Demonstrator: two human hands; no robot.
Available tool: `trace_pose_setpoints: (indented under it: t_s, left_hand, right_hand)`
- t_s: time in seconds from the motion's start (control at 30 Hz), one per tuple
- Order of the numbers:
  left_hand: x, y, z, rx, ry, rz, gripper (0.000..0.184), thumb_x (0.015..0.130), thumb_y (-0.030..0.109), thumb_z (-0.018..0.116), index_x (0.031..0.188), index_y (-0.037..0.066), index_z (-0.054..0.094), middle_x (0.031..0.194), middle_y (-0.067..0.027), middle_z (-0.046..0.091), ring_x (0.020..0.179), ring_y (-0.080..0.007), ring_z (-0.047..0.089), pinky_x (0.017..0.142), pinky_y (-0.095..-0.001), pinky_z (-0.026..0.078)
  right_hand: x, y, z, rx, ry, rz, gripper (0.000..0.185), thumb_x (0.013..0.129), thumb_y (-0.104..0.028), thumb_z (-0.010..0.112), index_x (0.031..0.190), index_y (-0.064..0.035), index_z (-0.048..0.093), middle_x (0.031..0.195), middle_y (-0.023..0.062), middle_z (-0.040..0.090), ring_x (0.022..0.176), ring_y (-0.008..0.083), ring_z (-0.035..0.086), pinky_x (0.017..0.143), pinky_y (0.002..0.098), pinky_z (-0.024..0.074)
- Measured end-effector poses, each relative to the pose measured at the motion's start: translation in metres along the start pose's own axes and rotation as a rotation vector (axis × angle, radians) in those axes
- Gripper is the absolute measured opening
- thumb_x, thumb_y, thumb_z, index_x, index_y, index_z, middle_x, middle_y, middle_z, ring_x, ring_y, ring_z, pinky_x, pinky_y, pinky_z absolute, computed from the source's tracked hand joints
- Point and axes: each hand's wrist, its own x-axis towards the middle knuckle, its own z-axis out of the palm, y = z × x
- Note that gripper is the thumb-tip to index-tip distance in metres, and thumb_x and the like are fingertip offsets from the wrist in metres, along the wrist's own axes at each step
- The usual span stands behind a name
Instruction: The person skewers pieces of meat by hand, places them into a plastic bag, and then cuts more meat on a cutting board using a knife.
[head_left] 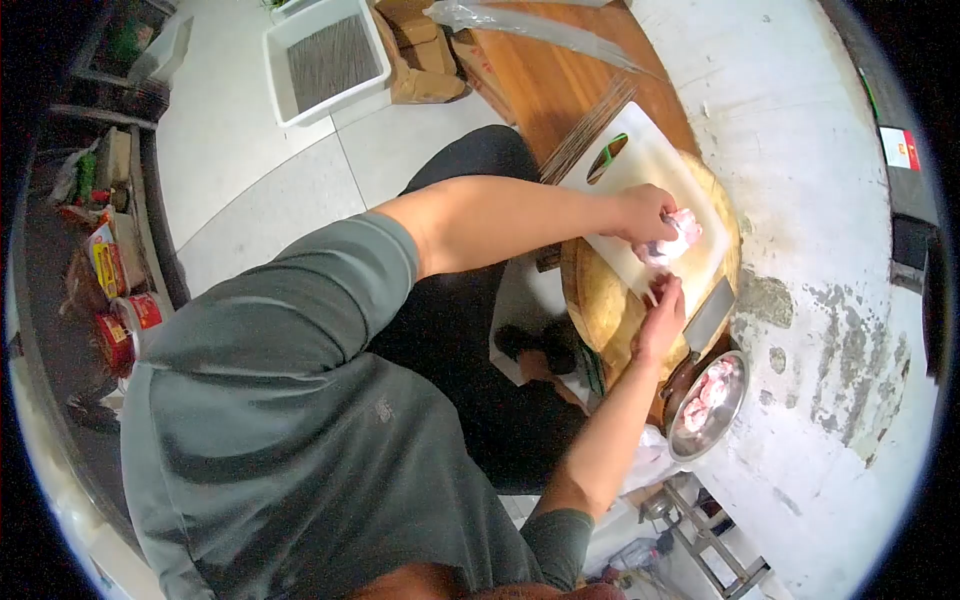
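My left hand (pixel 645 215) is closed around a piece of pink and white raw meat (pixel 680 235) above a white cutting board (pixel 700 195). My right hand (pixel 662 318) is just below the meat at the board's near corner, fingers drawn together; what they hold is hidden. Beneath the board is a thick round wooden block (pixel 590 295). A cleaver (pixel 710 315) rests at the block's edge beside my right hand, its handle towards a steel bowl (pixel 735 405) holding several pieces of raw meat (pixel 708 395). Thin skewers (pixel 590 130) lie along the board's far left edge.
A wooden table (pixel 530 65) carries a clear plastic bag (pixel 540 35). On the floor stand a white bin (pixel 272 75) of thin sticks and cardboard boxes (pixel 425 60). A peeling white wall (pixel 790 200) rises close to the block. A metal frame (pixel 710 545) stands below the bowl.
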Motion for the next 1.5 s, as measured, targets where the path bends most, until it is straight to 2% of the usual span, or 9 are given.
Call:
trace_pose_setpoints:
  t_s: [0.1, 0.23, 0.37, 0.47, 0.6, 1.03, 1.2, 1.4, 1.5]
  left_hand:
    - [-0.001, 0.007, -0.014, 0.22, -0.041, -0.017, 0.045, 0.079, 0.026, 0.069, 0.114, -0.002, 0.065, 0.1, -0.0172, 0.07, 0.081, -0.0234, 0.069, 0.07, -0.0377, 0.057]
    - [0.009, 0.015, -0.017, 0.382, -0.162, -0.181, 0.048, 0.081, 0.026, 0.067, 0.121, 0.002, 0.063, 0.106, -0.0167, 0.07, 0.09, -0.0258, 0.069, 0.077, -0.0381, 0.056]
    - [0.071, -0.049, 0.001, 0.575, -0.19, -0.068, 0.046, 0.081, 0.027, 0.067, 0.121, 0.004, 0.064, 0.112, -0.0171, 0.069, 0.1, -0.0282, 0.067, 0.087, -0.038, 0.053]
    - [0.057, -0.03, 0.006, 0.616, 0.043, -0.029, 0.037, 0.085, 0.02, 0.064, 0.118, 0.005, 0.066, 0.113, -0.0157, 0.067, 0.092, -0.0307, 0.068, 0.071, -0.0407, 0.057]
    - [0.025, -0.023, 0.0, 0.811, 0.101, 0.557, 0.028, 0.082, 0.028, 0.068, 0.093, 0.002, 0.067, 0.085, -0.0193, 0.064, 0.088, -0.0381, 0.062, 0.076, -0.0437, 0.05]
    - [0.013, -0.024, -0.001, 1.116, -0.169, 0.805, 0.022, 0.089, 0.024, 0.065, 0.106, 0.01, 0.069, 0.109, -0.007, 0.065, 0.105, -0.0305, 0.059, 0.086, -0.0431, 0.048]
    - [0.01, -0.039, 0.002, 1.101, -0.078, 0.894, 0.025, 0.086, 0.024, 0.067, 0.109, 0.014, 0.069, 0.112, -0.0038, 0.065, 0.111, -0.0266, 0.057, 0.092, -0.0439, 0.044]
    - [-0.005, -0.037, 0.006, 1.115, 0.054, 0.906, 0.025, 0.081, 0.025, 0.069, 0.105, 0.018, 0.069, 0.112, 0.001, 0.062, 0.114, -0.023, 0.052, 0.097, -0.0445, 0.036]
    - [-0.004, -0.042, 0.006, 1.097, 0.06, 0.864, 0.028, 0.081, 0.024, 0.069, 0.108, 0.017, 0.069, 0.115, -0.0002, 0.062, 0.116, -0.0241, 0.052, 0.097, -0.0452, 0.037]
  right_hand:
    - [0.012, 0.037, -0.058, -0.54, 0.217, -0.128, 0.058, 0.09, -0.038, 0.065, 0.123, 0.0086, 0.058, 0.118, 0.0276, 0.063, 0.112, 0.0371, 0.059, 0.098, 0.0405, 0.0444]
    - [0.006, 0.069, -0.125, -1.085, 0.354, -0.283, 0.064, 0.084, -0.038, 0.066, 0.123, 0.0116, 0.055, 0.115, 0.0337, 0.059, 0.11, 0.0473, 0.056, 0.097, 0.0494, 0.044]
    - [-0.002, 0.078, -0.145, -1.063, 0.282, -0.065, 0.065, 0.084, -0.037, 0.062, 0.13, 0.0073, 0.05, 0.118, 0.0314, 0.06, 0.112, 0.0454, 0.056, 0.097, 0.0474, 0.0449]
    - [0.009, 0.083, -0.156, -1.018, 0.265, 0.051, 0.06, 0.085, -0.035, 0.059, 0.128, 0.0068, 0.051, 0.115, 0.0311, 0.062, 0.109, 0.0453, 0.059, 0.095, 0.0473, 0.0463]
    - [0.018, 0.095, -0.17, -1.001, 0.3, 0.034, 0.042, 0.085, -0.029, 0.061, 0.11, 0.0042, 0.059, 0.099, 0.0279, 0.067, 0.095, 0.0458, 0.063, 0.082, 0.052, 0.05]
    - [0.021, 0.086, -0.169, -0.483, 0.258, -0.005, 0.041, 0.078, -0.026, 0.065, 0.101, 0.0079, 0.064, 0.091, 0.0229, 0.069, 0.082, 0.0346, 0.067, 0.077, 0.0406, 0.0514]
    - [-0.017, 0.058, -0.146, -0.28, 0.161, -0.018, 0.041, 0.082, -0.01, 0.058, 0.119, 0.007, 0.052, 0.113, 0.0217, 0.062, 0.104, 0.0339, 0.06, 0.093, 0.0385, 0.0455]
    - [-0.041, 0.018, -0.079, -0.547, 0.055, -0.337, 0.034, 0.095, -0.021, 0.055, 0.122, -0.0003, 0.051, 0.1, 0.0204, 0.066, 0.083, 0.0368, 0.066, 0.073, 0.0427, 0.0505]
    - [-0.044, -0.004, -0.059, -0.632, -0.029, -0.123, 0.035, 0.096, -0.025, 0.053, 0.122, -0.001, 0.051, 0.109, 0.0254, 0.064, 0.099, 0.0461, 0.061, 0.084, 0.0475, 0.048]
